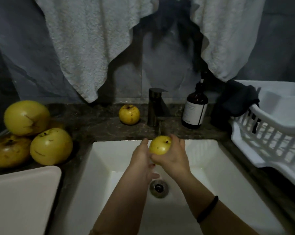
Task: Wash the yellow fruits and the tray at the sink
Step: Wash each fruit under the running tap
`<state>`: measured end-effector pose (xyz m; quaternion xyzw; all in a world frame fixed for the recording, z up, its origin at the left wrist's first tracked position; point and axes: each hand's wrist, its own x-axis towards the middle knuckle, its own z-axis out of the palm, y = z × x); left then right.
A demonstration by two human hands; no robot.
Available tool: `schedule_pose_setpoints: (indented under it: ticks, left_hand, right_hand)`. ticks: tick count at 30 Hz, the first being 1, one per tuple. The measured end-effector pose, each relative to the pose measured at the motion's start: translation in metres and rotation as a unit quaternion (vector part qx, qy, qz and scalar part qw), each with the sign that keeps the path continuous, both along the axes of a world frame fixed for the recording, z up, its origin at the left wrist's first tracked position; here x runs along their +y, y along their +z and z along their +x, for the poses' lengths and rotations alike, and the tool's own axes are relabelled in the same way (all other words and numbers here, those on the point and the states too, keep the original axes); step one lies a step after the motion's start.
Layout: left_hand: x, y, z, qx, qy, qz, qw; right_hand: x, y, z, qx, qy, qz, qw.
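Rinsing one yellow fruit (160, 145) under the faucet (154, 107), at the back edge of the sink (107, 160).
Right hand (173, 157) grips it, left hand (141, 158) presses flat-fingered; next, probably turn it, then swap fruits.

No readable text; bottle (194, 107) by the faucet has a pale label, but its print is too blurred to read.
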<state>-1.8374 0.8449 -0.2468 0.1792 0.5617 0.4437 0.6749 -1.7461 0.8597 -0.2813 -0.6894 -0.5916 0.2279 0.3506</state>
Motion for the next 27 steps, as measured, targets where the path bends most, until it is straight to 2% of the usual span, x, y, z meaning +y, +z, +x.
schedule_pose_setpoints:
  ticks: [5,11,13,16,18,23,27]
  left_hand:
    - [0.025,-0.017,0.014,-0.019,-0.079,0.022,0.996]
    - [0.031,-0.026,0.015,-0.046,-0.05,0.06,0.996]
    - [0.029,-0.024,0.014,-0.04,-0.016,0.069,0.997]
    - [0.028,-0.025,0.01,-0.067,0.028,0.044,0.996]
    - [0.027,-0.025,0.009,-0.075,0.042,0.042,0.995]
    - [0.025,-0.025,0.018,-0.031,0.015,0.106,0.994]
    - [0.025,-0.028,0.02,-0.019,0.023,0.139,0.99]
  right_hand:
    - [0.005,-0.005,0.005,-0.033,-0.005,0.028,0.999]
    - [0.007,-0.008,0.001,-0.005,0.034,0.07,0.997]
    - [0.007,-0.007,0.001,0.031,0.071,0.053,0.996]
    - [0.007,-0.001,-0.001,0.132,0.112,0.028,0.984]
    - [0.009,0.001,-0.001,0.203,0.094,0.018,0.974]
    - [0.012,-0.001,0.002,0.327,0.031,-0.036,0.944]
    - [0.014,-0.002,0.002,0.327,0.03,-0.021,0.944]
